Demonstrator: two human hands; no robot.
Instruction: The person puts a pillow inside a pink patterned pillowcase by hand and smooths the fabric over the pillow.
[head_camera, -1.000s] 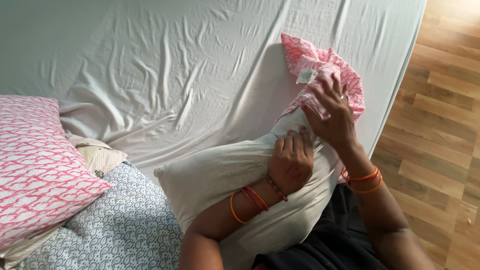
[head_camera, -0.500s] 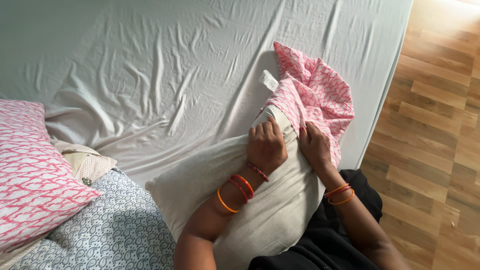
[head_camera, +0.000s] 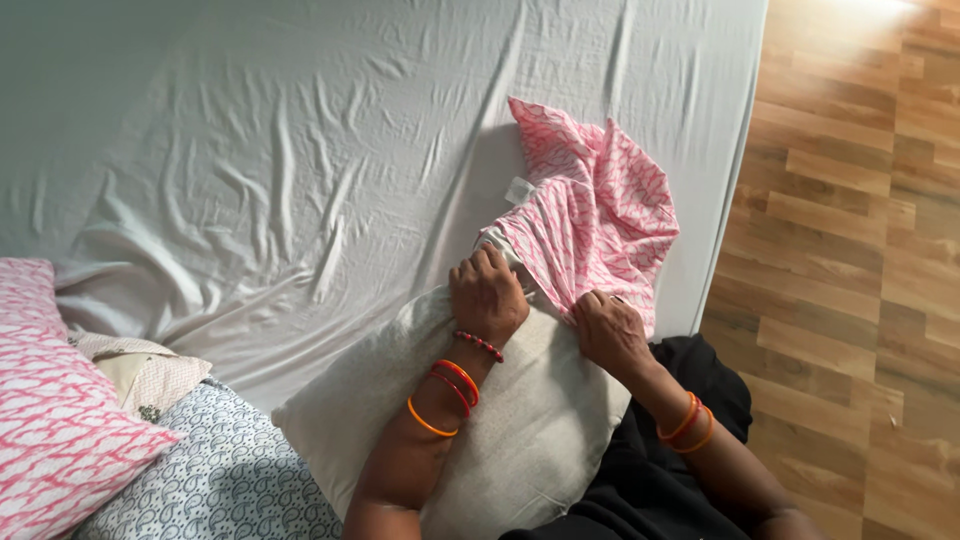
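From the head camera I see a plain off-white fabric pillow (head_camera: 480, 420) lying at the near edge of a bed covered by a creased white sheet (head_camera: 250, 150), its far end pushed into the mouth of a pink-and-white patterned cotton pillowcase (head_camera: 595, 215) that bunches near the bed's right edge. The left hand (head_camera: 487, 295), wrist ringed with orange and red bangles, is closed down on the pillow's far corner where the cover begins, fingers curled into the fabric. The right hand (head_camera: 610, 330) is clenched on the hem of the pillowcase just beside the pillow's right side, pinching the cloth between thumb and fingers. A small white label (head_camera: 519, 190) shows at the cover's left fold. At the bed's near left corner lie a second pink-and-white patterned pillow (head_camera: 55, 420), a blue paisley cloth (head_camera: 215, 480) and a beige folded cloth (head_camera: 140, 365). Wooden plank flooring (head_camera: 850, 250) runs along the bed's right edge.
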